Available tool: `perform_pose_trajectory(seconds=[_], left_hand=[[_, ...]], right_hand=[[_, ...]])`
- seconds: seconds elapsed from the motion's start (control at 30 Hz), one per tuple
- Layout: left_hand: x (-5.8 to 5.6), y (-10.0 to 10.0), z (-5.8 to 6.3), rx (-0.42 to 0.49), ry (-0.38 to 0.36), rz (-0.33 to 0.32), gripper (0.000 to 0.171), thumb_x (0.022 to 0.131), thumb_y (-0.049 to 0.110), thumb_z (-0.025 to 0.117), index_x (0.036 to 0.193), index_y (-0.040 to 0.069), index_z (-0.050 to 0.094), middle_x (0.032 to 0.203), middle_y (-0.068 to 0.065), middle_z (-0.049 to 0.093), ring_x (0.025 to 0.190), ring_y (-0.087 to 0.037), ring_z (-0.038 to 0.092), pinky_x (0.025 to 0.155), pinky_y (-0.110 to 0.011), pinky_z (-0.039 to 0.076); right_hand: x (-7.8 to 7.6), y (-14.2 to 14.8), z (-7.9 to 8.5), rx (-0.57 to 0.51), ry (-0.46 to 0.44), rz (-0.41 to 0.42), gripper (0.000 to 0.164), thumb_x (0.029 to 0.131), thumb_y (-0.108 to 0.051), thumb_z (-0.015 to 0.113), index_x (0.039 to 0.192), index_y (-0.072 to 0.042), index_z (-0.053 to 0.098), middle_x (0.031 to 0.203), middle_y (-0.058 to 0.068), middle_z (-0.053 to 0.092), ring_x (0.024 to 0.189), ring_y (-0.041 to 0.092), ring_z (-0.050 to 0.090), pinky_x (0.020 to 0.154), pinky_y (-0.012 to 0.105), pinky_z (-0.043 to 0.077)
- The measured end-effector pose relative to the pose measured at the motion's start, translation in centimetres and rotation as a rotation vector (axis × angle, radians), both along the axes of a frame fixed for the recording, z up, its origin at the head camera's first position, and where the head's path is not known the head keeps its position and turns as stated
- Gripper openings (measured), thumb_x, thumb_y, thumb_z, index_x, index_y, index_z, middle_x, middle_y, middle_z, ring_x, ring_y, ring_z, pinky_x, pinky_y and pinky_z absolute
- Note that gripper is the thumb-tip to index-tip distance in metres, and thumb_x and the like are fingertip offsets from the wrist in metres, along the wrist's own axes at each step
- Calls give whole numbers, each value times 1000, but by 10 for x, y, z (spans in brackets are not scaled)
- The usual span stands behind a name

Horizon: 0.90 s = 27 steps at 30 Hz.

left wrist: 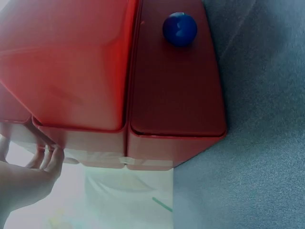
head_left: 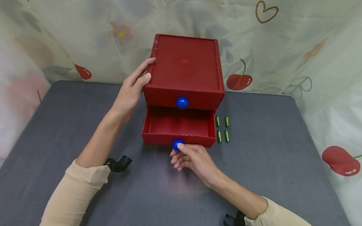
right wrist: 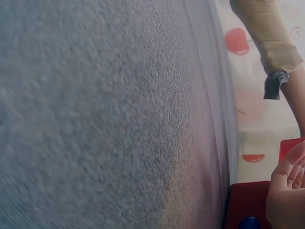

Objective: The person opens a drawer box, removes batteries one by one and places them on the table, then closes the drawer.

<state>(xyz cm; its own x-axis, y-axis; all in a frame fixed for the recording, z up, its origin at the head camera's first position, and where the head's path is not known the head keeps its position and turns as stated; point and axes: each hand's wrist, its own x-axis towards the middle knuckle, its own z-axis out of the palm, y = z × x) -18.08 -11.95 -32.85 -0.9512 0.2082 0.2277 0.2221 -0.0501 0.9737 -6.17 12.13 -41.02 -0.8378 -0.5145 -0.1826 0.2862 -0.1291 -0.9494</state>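
A red drawer cabinet (head_left: 186, 64) stands on the grey table. One drawer (head_left: 180, 124) is pulled out below the top drawer, and its inside is bare. My right hand (head_left: 194, 160) pinches that drawer's blue ball knob (head_left: 177, 145) between thumb and forefinger, the other fingers loosely bent beneath. My left hand (head_left: 133, 87) lies against the cabinet's left side, fingertips touching its upper edge. In the left wrist view, a lower drawer (left wrist: 176, 86) with its own blue knob (left wrist: 179, 29) is closed beneath the pulled-out one. The top drawer's knob (head_left: 182, 102) is free.
Several small green batteries (head_left: 219, 136) stand or lie in two rows on the table (head_left: 264, 147), close to the drawer's right side. A printed curtain (head_left: 185, 12) hangs behind the cabinet and along both sides. Black straps (head_left: 118, 163) are on both wrists.
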Motion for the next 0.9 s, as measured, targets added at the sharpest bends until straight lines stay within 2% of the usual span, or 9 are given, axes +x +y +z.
perform_pose_trajectory(seconds=[0.13,0.33,0.6,0.9], left_hand=[[-1,-1,4,-22,-7,-26,51,104,32,49,154,31,38,157,9,32,141,-12,33,116,-40,27],[2,0,10,-38,-9,-28,52,104,27,49,155,27,37,158,7,31,142,-13,33,116,-39,28],[-1,2,8,-34,-11,-8,48,101,31,57,148,30,48,154,7,39,138,-13,38,114,-40,31],[0,1,7,-30,-20,-7,49,101,30,58,149,30,48,153,7,39,137,-14,39,114,-41,29]], right_hand=[[-6,0,1,0,6,-9,42,103,-32,52,103,8,65,85,11,69,72,17,64,69,26,55],[-12,0,1,-1,3,-22,42,104,-31,52,104,8,65,85,11,68,73,17,64,69,25,55],[-22,1,1,14,-4,-56,43,102,-35,55,103,7,65,85,12,68,72,18,63,68,26,54],[-36,0,-1,31,35,-62,47,100,-41,56,102,5,66,86,12,68,74,18,63,70,26,55]])
